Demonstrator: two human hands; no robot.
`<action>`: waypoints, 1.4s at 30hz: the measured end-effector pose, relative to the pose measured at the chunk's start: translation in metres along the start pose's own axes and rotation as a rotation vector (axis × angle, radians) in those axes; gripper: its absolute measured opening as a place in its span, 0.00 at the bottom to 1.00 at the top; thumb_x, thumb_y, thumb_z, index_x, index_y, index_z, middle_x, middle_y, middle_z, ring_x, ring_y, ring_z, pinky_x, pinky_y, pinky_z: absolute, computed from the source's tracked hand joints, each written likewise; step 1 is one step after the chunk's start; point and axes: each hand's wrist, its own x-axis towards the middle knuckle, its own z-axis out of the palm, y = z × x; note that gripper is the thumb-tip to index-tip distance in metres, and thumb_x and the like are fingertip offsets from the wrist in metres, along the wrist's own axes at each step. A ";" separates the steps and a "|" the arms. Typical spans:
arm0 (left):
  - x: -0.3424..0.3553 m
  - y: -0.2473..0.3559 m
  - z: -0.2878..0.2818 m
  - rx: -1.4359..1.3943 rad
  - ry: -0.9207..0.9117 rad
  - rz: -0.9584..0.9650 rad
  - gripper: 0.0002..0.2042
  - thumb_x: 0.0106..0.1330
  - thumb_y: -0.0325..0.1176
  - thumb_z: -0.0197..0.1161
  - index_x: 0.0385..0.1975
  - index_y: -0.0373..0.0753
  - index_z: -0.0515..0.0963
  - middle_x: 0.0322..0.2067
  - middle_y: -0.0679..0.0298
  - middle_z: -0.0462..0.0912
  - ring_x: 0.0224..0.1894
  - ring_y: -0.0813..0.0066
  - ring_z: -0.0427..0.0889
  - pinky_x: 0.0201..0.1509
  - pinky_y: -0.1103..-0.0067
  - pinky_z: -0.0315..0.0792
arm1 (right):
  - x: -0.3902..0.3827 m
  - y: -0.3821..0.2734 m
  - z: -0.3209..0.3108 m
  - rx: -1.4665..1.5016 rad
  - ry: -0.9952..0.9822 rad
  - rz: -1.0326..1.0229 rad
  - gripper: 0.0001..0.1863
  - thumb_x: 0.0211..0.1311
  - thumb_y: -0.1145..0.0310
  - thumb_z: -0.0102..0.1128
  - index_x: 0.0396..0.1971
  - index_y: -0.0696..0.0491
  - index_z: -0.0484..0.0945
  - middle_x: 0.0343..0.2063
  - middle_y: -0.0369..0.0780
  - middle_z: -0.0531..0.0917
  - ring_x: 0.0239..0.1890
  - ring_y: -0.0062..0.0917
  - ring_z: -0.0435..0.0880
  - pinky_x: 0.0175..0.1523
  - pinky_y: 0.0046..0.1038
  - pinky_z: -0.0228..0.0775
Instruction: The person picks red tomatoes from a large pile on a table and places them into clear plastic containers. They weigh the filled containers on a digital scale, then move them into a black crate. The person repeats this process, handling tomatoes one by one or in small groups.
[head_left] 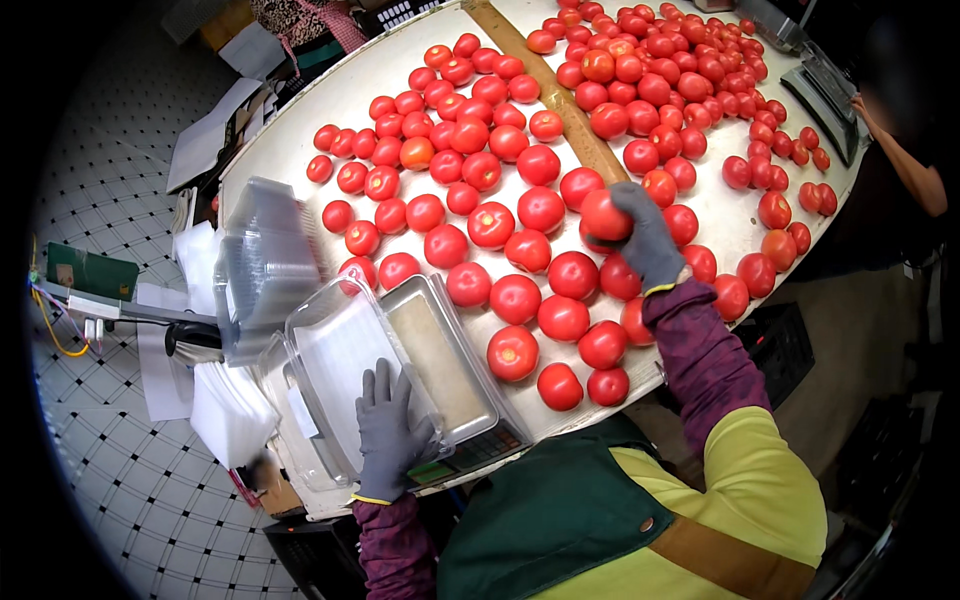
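Note:
My right hand [648, 240], in a grey glove, is closed around a red tomato [604, 216] above the tomatoes in the middle of the table. Spread fingers of my gloved left hand [390, 425] rest on the near side of an open clear plastic clamshell box [345, 345]. A white liner [350, 370] lies inside that box, and no tomato shows in it. The box partly overlaps a scale with a metal pan [440, 360]. Loose red tomatoes [515, 299] spread beyond the scale and around my right hand.
Nested clear plastic boxes [262, 265] stand at the table's left edge, near white foam sheets [232, 412]. A wooden strip [550, 85] divides the table; a dense tomato pile [655, 88] lies beyond it. At right are another scale [822, 108] and another person's arm [905, 165].

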 end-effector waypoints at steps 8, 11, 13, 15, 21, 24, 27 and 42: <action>0.000 -0.005 0.002 -0.155 0.173 0.010 0.32 0.50 0.34 0.68 0.58 0.37 0.67 0.63 0.44 0.59 0.66 0.43 0.56 0.65 0.60 0.59 | 0.020 0.036 0.004 -0.816 -0.097 -0.500 0.06 0.56 0.67 0.59 0.31 0.51 0.77 0.33 0.37 0.77 0.34 0.24 0.76 0.42 0.27 0.68; -0.005 0.001 -0.008 -0.171 0.213 -0.011 0.31 0.50 0.32 0.68 0.57 0.36 0.68 0.62 0.43 0.61 0.65 0.42 0.57 0.65 0.60 0.60 | 0.029 0.048 0.024 -1.634 -0.256 -1.096 0.07 0.50 0.67 0.59 0.30 0.52 0.76 0.31 0.42 0.76 0.32 0.32 0.76 0.40 0.34 0.69; -0.009 0.000 -0.010 -0.185 0.233 -0.031 0.30 0.50 0.31 0.68 0.56 0.36 0.68 0.61 0.43 0.62 0.64 0.42 0.58 0.64 0.60 0.61 | 0.018 0.052 0.054 -1.707 -0.331 -1.100 0.08 0.48 0.67 0.57 0.29 0.51 0.75 0.31 0.43 0.76 0.33 0.36 0.77 0.39 0.38 0.69; -0.009 -0.002 -0.009 -0.192 0.244 -0.034 0.30 0.50 0.31 0.69 0.56 0.36 0.68 0.60 0.43 0.62 0.64 0.42 0.59 0.64 0.59 0.61 | 0.016 0.079 0.073 -1.558 -0.464 -1.006 0.09 0.49 0.67 0.56 0.31 0.52 0.75 0.34 0.44 0.77 0.32 0.36 0.78 0.36 0.38 0.69; -0.001 0.002 0.004 -0.096 0.209 -0.127 0.30 0.51 0.35 0.68 0.56 0.37 0.67 0.61 0.43 0.61 0.64 0.42 0.58 0.65 0.59 0.59 | 0.003 0.156 0.123 -2.008 -0.448 -0.714 0.22 0.55 0.68 0.54 0.52 0.46 0.70 0.43 0.52 0.76 0.30 0.36 0.81 0.25 0.35 0.68; 0.001 0.002 0.006 -0.125 0.176 -0.159 0.31 0.50 0.34 0.68 0.56 0.36 0.67 0.62 0.44 0.60 0.65 0.42 0.58 0.65 0.59 0.59 | 0.019 0.167 0.121 -1.906 -0.490 -0.628 0.21 0.56 0.68 0.53 0.53 0.43 0.70 0.45 0.53 0.73 0.30 0.39 0.80 0.26 0.35 0.71; 0.000 0.000 0.008 -0.127 0.179 -0.145 0.31 0.50 0.34 0.67 0.56 0.36 0.67 0.62 0.44 0.60 0.64 0.42 0.58 0.65 0.59 0.59 | 0.027 0.151 0.119 -1.884 -0.484 -0.633 0.22 0.56 0.68 0.54 0.53 0.44 0.69 0.44 0.53 0.73 0.33 0.41 0.79 0.26 0.36 0.72; 0.000 0.012 -0.011 -0.287 0.325 -0.086 0.28 0.54 0.29 0.66 0.57 0.36 0.68 0.61 0.46 0.63 0.62 0.47 0.64 0.61 0.63 0.65 | -0.006 0.060 0.079 0.489 -0.537 0.448 0.30 0.64 0.67 0.55 0.63 0.59 0.59 0.55 0.44 0.71 0.58 0.31 0.73 0.62 0.33 0.67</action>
